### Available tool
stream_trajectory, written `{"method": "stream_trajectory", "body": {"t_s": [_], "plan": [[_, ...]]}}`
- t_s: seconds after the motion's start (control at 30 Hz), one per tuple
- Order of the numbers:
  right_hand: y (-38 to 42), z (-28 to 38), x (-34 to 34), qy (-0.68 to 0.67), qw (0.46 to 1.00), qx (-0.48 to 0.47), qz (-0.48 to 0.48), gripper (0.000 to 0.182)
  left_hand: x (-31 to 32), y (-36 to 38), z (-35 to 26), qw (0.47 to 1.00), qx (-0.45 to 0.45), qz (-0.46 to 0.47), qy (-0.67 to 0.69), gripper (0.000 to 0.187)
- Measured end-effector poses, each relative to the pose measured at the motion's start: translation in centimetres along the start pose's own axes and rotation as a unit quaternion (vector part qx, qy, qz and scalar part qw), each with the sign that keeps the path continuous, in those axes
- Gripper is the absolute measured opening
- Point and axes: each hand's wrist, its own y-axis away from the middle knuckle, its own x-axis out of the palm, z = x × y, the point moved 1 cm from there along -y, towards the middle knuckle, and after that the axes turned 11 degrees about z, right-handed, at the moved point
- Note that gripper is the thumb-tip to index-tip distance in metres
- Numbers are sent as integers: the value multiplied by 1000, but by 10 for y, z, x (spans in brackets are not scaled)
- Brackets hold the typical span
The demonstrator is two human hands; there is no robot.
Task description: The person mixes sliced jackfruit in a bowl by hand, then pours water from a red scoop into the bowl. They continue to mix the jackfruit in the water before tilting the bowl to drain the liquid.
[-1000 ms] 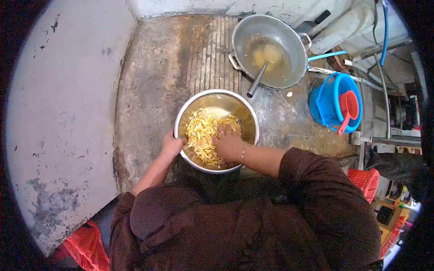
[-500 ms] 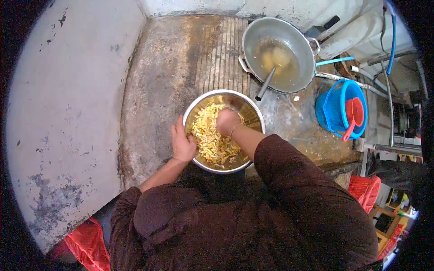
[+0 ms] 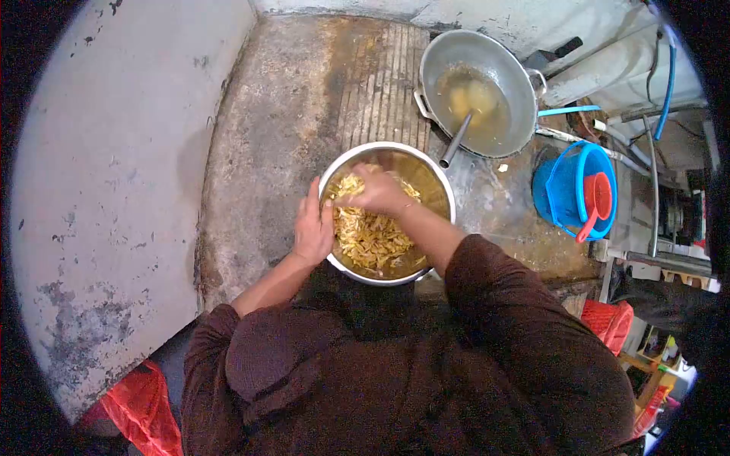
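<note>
A round steel bowl (image 3: 450, 216) holds a heap of yellow and whitish shredded pieces (image 3: 372, 243); what food they are I cannot make out. My left hand (image 3: 313, 230) grips the bowl's left rim, with the fingers along the outside and the thumb over the edge. Inside the bowl, near its upper left part, my right hand (image 3: 378, 191) is curled around some of the shreds, palm down. Its fingertips are partly hidden and slightly blurred.
A large metal wok (image 3: 525, 99) with cloudy water, pale lumps and a handled tool (image 3: 456, 140) stands behind, to the right. Farther right is a blue bucket (image 3: 551, 190) with a red dipper (image 3: 598, 199). A grey wall (image 3: 129, 167) borders the left side.
My right hand has moved left across the bowl, toward its upper left rim. My left hand still holds the rim, its fingers a little higher. The whole view has shifted slightly.
</note>
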Motion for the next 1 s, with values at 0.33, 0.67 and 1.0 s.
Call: {"method": "stream_trajectory", "body": {"t_s": [0.33, 0.67, 1.0], "plan": [[72, 15, 45, 210, 963, -112, 129, 48, 5, -4, 9, 997, -12, -29, 64, 47], [29, -13, 75, 204, 973, -107, 9, 49, -3, -4, 5, 999, 4, -18, 43, 48], [-9, -5, 35, -22, 989, 83, 120, 37, 3, -5, 9, 998, 6, -51, 47, 44]]}}
